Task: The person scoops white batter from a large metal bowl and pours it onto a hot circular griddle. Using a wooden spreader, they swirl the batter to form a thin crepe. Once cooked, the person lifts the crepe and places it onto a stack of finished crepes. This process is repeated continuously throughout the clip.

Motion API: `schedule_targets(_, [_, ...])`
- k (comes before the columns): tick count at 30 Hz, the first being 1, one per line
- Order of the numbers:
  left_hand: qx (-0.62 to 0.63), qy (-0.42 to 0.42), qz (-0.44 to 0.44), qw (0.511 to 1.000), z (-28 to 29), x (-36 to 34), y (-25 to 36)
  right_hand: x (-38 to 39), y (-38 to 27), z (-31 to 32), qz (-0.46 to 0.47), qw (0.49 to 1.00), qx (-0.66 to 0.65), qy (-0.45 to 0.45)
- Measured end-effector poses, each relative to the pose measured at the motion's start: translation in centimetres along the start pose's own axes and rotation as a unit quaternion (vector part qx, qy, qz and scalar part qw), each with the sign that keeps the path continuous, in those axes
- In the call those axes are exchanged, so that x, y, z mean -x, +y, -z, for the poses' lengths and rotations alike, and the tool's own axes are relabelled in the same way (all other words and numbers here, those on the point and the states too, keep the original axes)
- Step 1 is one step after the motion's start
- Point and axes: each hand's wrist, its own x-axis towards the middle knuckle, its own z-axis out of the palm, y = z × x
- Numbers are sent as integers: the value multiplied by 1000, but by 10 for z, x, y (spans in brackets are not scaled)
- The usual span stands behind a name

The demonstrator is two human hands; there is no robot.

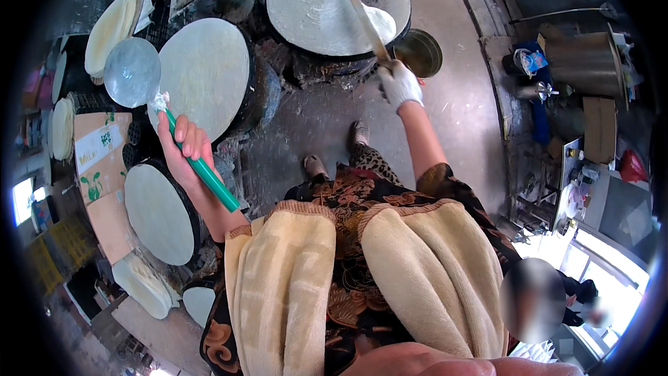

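My left hand (185, 146) is bare and wrapped round the green handle of a ladle (132, 73). The ladle's round, pale bowl is raised at the left, with white batter stuck where bowl and handle meet. In a white glove, my right hand (401, 85) grips the near end of a long flat spreading stick (363, 17). The stick reaches across a round griddle (296, 10) at the far middle. White batter covers most of that griddle, a thicker pool of batter (381, 24) lies beside the stick, and a dark patch shows bare metal.
More round griddles (209, 73) with pale sheets stand along the left, another griddle (160, 212) nearer me. Stacked flatbreads (111, 31) and a cardboard box (104, 167) are beyond them. A metal bucket (424, 53) sits right of the far griddle. A blurred person (534, 299) is at the lower right.
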Motion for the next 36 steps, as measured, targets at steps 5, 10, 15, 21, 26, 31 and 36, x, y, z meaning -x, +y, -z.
schedule_targets(5, [-44,-13,32,998,-20,0,-8,24,-50,-36,64,994,57,-70])
schedule_targets(10, [-94,-1,28,995,-20,-7,-7,10,23,27,42,990,110,78])
schedule_targets(15, [-111,39,34,992,-29,-14,-33,-35,3,45,107,990,74,62])
schedule_targets(21, [-121,-6,94,988,-23,-23,-43,-13,75,21,74,980,182,24])
schedule_targets(26, [-125,25,120,985,-47,-25,-62,-78,25,84,91,983,156,37])
schedule_targets(31, [-129,-2,110,985,-40,-27,-72,-24,50,78,93,979,178,-46])
schedule_targets(36, [-109,15,165,980,-35,-37,-97,-109,57,103,119,973,180,82])
